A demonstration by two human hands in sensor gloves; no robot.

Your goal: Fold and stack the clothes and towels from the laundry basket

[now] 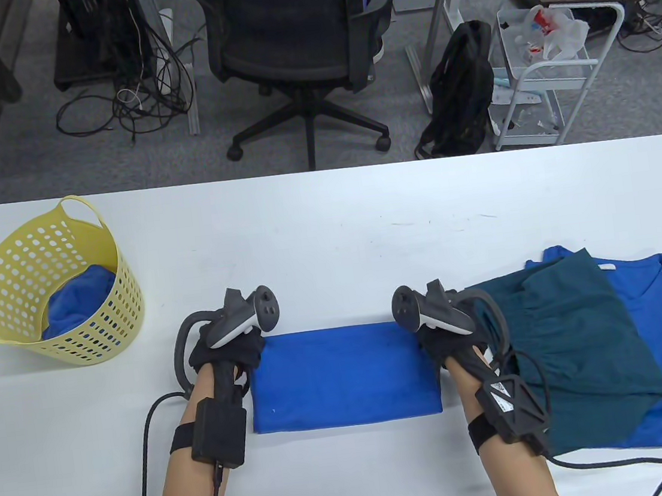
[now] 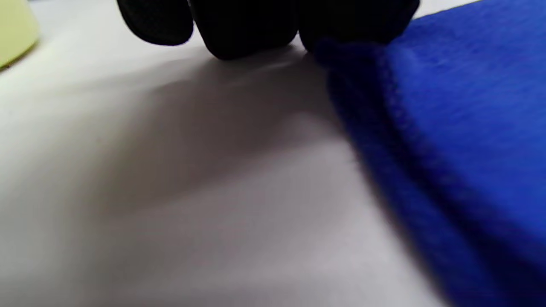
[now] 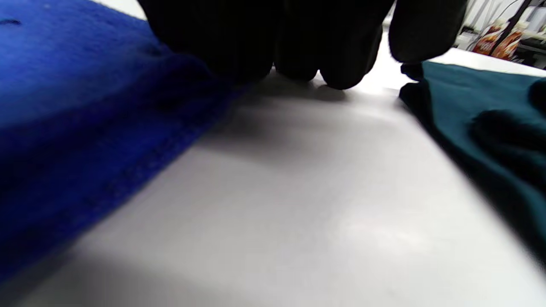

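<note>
A blue towel point(image 1: 344, 376) lies folded into a flat rectangle on the white table point(image 1: 328, 224), near the front edge. My left hand point(image 1: 232, 350) grips its far left corner; in the left wrist view the gloved fingers point(image 2: 247, 30) rest on the table at the towel's corner point(image 2: 448, 111). My right hand point(image 1: 448, 339) grips its far right corner; in the right wrist view its fingers point(image 3: 298, 38) press down at the towel's edge point(image 3: 85, 128). A yellow laundry basket point(image 1: 52, 288) at the left holds more blue cloth point(image 1: 81, 300).
A folded teal garment point(image 1: 572, 345) lies on a folded blue shirt point(image 1: 657, 328) just right of my right hand; the teal cloth shows in the right wrist view point(image 3: 482, 115). An office chair point(image 1: 299, 41) stands behind the table's far edge.
</note>
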